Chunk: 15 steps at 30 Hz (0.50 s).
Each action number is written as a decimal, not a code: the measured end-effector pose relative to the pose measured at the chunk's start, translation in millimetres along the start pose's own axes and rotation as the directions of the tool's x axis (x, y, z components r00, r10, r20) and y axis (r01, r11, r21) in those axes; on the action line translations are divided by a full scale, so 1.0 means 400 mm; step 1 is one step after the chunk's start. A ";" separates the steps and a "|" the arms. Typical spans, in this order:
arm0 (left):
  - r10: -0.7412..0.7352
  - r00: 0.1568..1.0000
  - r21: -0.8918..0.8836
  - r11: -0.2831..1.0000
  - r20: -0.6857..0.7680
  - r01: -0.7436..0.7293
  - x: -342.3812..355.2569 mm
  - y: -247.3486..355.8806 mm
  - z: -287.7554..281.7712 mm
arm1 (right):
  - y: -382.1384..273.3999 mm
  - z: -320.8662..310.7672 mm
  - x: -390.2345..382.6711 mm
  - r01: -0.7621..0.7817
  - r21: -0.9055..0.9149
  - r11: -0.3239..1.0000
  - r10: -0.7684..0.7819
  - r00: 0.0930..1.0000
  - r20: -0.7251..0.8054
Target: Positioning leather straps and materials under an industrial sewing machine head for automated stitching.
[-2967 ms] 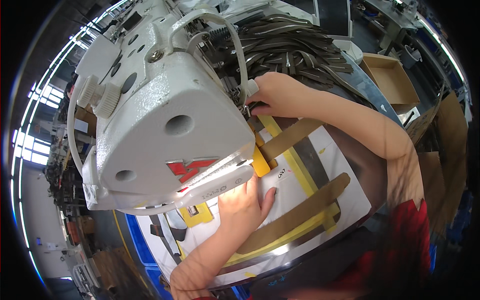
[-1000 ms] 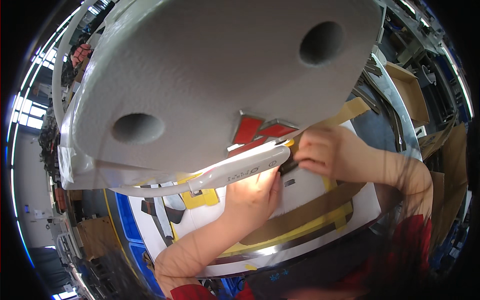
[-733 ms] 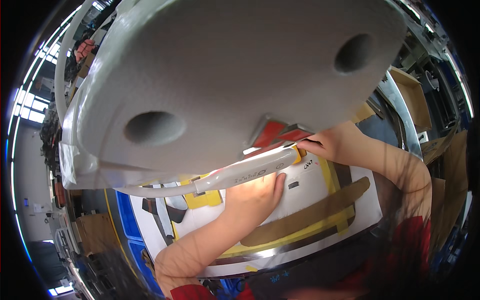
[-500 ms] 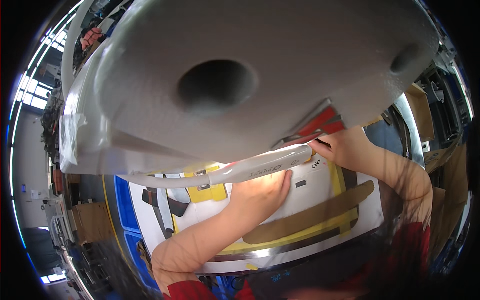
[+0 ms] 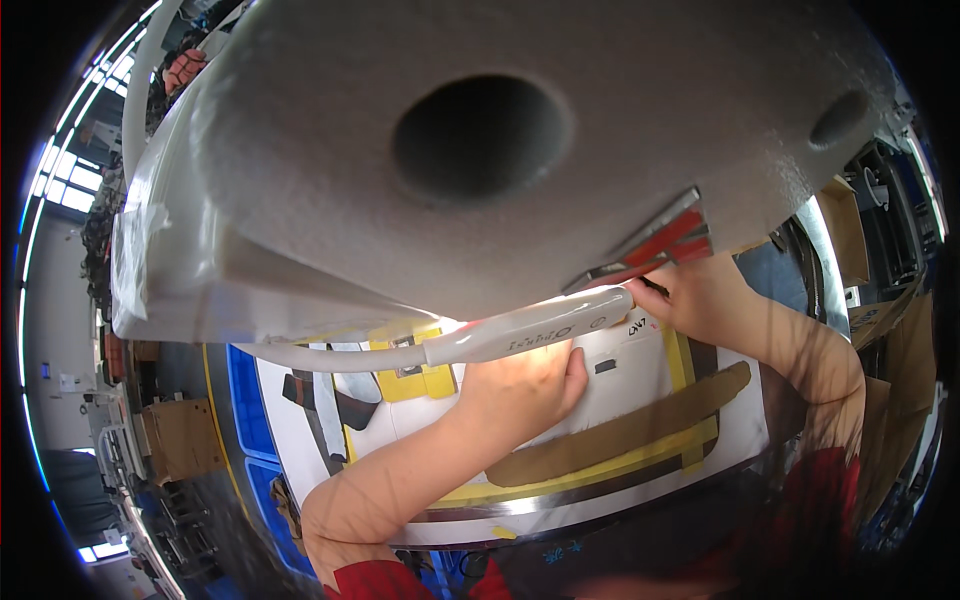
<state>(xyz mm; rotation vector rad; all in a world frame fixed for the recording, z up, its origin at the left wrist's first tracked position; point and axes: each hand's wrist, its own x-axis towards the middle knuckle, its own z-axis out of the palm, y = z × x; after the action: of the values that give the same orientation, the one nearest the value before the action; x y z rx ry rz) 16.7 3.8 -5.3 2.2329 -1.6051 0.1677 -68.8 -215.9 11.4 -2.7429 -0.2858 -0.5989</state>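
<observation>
A large pale-grey machine head (image 5: 300, 240), which looks like a sewing machine, fills the upper view and hides part of the work. Beneath its white lamp (image 5: 530, 330), my left hand (image 5: 525, 385) lies palm down on a white work surface (image 5: 610, 400). The thumb stretches out to the side; the lamp covers the other fingertips. My right hand (image 5: 700, 300) is at the right end of the lamp, thumb and forefinger curled toward each other. A dark patch shows between them, but I cannot make out what they hold. Close to my left thumb is a small dark strip (image 5: 606, 367).
A long brown strip (image 5: 630, 425) edged with yellow tape runs along the near side. Yellow blocks (image 5: 418, 380) and dark straps (image 5: 355, 405) lie to the left. Blue bins (image 5: 250, 400) stand beyond the left edge, cardboard boxes (image 5: 900, 370) at the right.
The machine head and lamp sit slightly further right in view. My left thumb is a little lower and more bent. Both hands otherwise stay in nearly the same place.
</observation>
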 end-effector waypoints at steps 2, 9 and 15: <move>0.000 1.000 0.016 1.000 0.031 0.000 0.000 0.000 -0.001 | -0.002 -0.002 0.003 0.019 -0.012 1.000 -0.019 1.000 -0.008; 0.014 1.000 0.062 0.998 0.025 -0.016 -0.002 -0.002 0.002 | -0.029 -0.036 -0.002 0.033 0.023 0.999 -0.035 0.996 0.085; 0.029 1.000 0.064 0.998 -0.011 -0.029 0.000 -0.003 0.002 | -0.029 -0.018 -0.014 0.152 0.003 0.988 -0.151 0.977 0.151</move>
<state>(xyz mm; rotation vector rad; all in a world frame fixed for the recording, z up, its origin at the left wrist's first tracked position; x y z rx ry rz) 17.6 3.9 -6.2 2.2521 -1.6480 0.2433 -79.5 -208.4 18.3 -2.7967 -0.5331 -0.4311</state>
